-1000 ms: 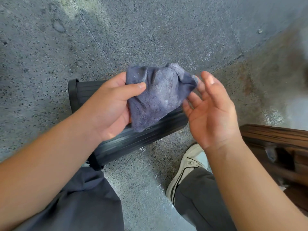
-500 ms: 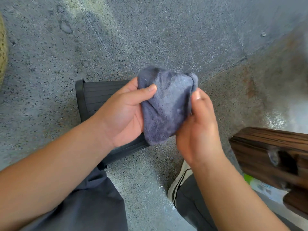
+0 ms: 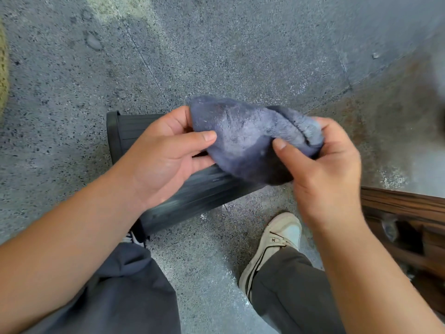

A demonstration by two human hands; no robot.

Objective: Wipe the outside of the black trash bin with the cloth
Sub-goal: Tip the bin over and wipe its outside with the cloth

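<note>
Speckled grey terrazzo floor fills the frame, and the ribbed black plastic trash bin (image 3: 192, 196) lies on its side mid-frame, long axis running from upper left toward lower right. Both hands pinch the fuzzy blue-grey cloth (image 3: 245, 141) right above it: left hand (image 3: 163, 160) and right hand (image 3: 327, 169) each grip an end. Bin's directly below, slightly nearer the left hand, so probably just a drop down to start wiping.
</note>
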